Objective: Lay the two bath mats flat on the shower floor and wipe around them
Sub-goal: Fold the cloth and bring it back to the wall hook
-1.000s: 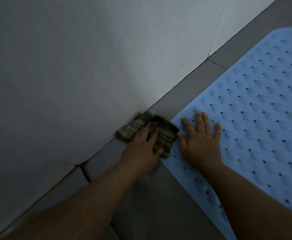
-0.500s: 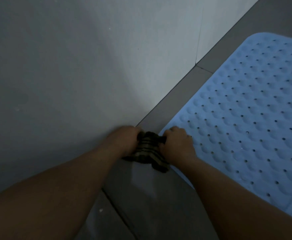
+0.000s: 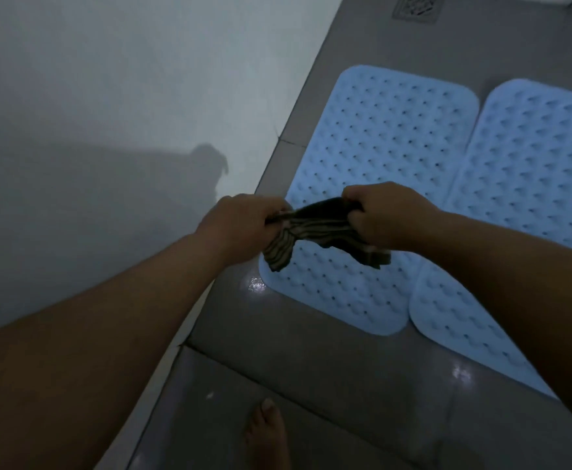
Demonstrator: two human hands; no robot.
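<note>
Two light blue perforated bath mats lie flat side by side on the grey tiled floor: the left mat [image 3: 372,144] and the right mat [image 3: 528,154], their long edges nearly touching. Above the left mat's near end I hold a dark striped cloth [image 3: 315,228] stretched between both hands. My left hand [image 3: 243,225] grips its left end and my right hand [image 3: 386,215] grips its right end. The cloth's corners hang down in the air, off the floor.
A pale wall [image 3: 125,113] runs along the left of the mats. A floor drain grate [image 3: 416,6] sits at the far top. Wet, shiny grey tiles [image 3: 328,351] lie in front of the mats. A bare foot [image 3: 266,432] stands at the bottom.
Both hands have lifted the cloth off the floor by the wall and now hold it stretched in the air. My view has pulled back and up, so both mats show.
</note>
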